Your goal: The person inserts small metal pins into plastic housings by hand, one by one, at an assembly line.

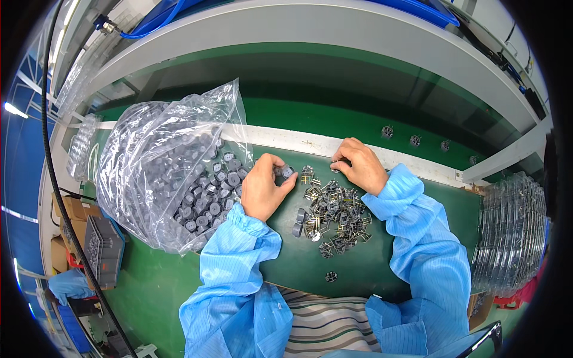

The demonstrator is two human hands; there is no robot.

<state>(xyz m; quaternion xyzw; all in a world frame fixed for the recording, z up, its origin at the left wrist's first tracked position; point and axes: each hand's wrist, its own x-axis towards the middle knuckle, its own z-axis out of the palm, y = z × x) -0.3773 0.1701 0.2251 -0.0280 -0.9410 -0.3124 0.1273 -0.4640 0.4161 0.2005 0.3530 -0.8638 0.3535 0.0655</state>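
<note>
My left hand is curled beside the mouth of a clear plastic bag. Its thumb and forefinger close around small round grey plastic caps. Many more such grey caps spill from the bag onto the green bench. My right hand is pinched at the far side of a pile of small metal-pinned parts. A small piece shows at its fingertips, too little to name. Two grey caps sit at the pile's left edge, and a single dark part lies nearer me.
A white rail runs behind the work area; beyond it several metal parts stand in a row. Stacked clear plastic trays rise at the right. A grey crate and cardboard boxes are at the lower left. A black cable hangs along the left.
</note>
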